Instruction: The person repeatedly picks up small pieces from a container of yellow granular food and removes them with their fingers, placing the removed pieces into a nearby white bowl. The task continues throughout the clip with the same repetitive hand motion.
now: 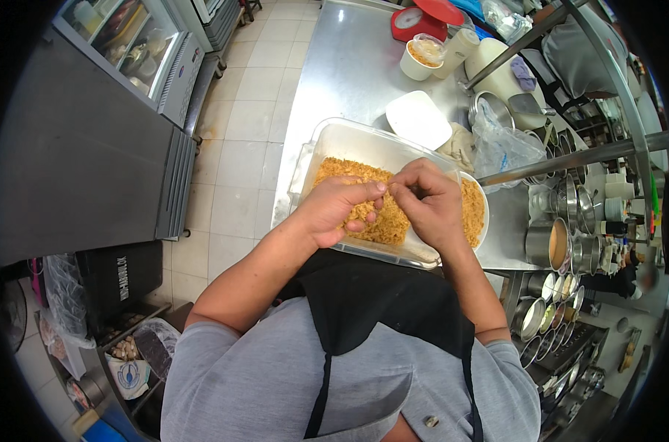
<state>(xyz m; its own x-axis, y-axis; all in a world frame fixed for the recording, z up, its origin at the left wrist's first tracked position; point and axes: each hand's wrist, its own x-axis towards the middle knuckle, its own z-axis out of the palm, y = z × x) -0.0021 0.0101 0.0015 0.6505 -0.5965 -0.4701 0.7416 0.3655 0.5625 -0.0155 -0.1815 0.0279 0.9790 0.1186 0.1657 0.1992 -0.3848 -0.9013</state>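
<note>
A clear plastic tub (348,130) holds golden-brown crumbly food (387,226) and stands in front of me on a steel table. Over the tub, my left hand (345,207) is half curled, palm turned up, with some of the crumbly food at its palm and fingers. My right hand (428,196) pinches thumb against forefinger right beside the left thumb's tip; whether a small bit lies between them cannot be told. To the right of the tub is a round white bowl (484,212) of similar crumbly food, partly behind my right wrist. Beyond the tub lies a white square container or lid (419,120).
A red kitchen scale (417,22), a white tub with a bagged filling (420,63) and a cloudy plastic container (459,47) stand farther back. A clear plastic bag (503,146) and metal rack bars (577,160) are at the right. Steel pots (544,243) stand beyond.
</note>
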